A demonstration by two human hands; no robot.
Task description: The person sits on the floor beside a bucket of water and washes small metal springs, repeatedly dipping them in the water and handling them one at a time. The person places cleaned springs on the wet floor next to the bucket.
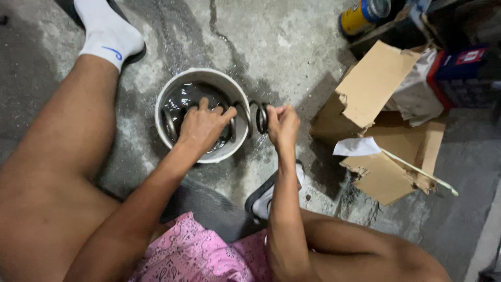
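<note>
A white bucket [168, 99] with dark liquid stands on the concrete floor between my legs. A large dark metal coil spring [250, 116] lies across its rim, one end in the liquid, the other sticking out to the right. My left hand [201, 125] rests over the part of the spring inside the bucket, fingers curled on the coils. My right hand [283, 124] grips the spring's outer end just right of the bucket.
A torn cardboard box [373, 102] with white paper lies to the right. A yellow and blue can [362, 14] is at the top right. Wet patches mark the floor around the bucket. My feet wear white socks [107, 32] and sandals.
</note>
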